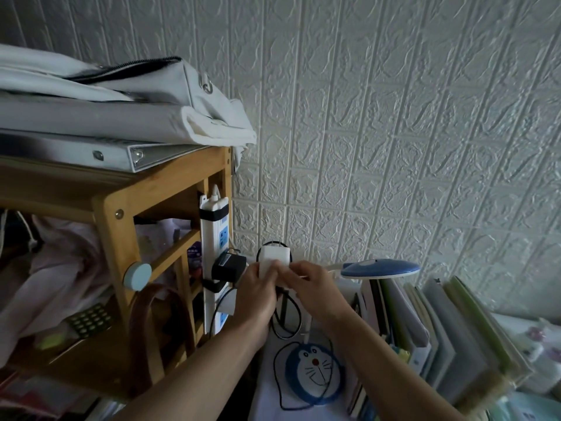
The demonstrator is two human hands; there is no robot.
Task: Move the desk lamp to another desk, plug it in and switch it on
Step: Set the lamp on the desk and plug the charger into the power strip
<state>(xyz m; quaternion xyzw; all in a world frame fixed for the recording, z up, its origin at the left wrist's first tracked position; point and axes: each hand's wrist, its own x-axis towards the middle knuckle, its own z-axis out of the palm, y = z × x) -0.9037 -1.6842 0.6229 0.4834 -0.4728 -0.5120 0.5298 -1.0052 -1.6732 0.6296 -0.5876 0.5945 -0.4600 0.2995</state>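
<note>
The desk lamp stands on the desk with a round blue cartoon-cat base (314, 372) and a flat blue head (381, 267) reaching right. Its black cord (280, 387) loops around the base and up to a white power adapter (274, 256). My left hand (258, 296) and my right hand (312, 285) both grip that adapter, just right of a white power strip (214, 235) strapped upright to a wooden shelf post. A black adapter (227, 267) sits plugged in the strip, beside my left hand. The white adapter's prongs are hidden.
A wooden shelf unit (115, 214) fills the left, with a binder and white bags on top and clothes inside. A row of upright books and folders (425, 326) stands right of the lamp. A white textured wall lies behind.
</note>
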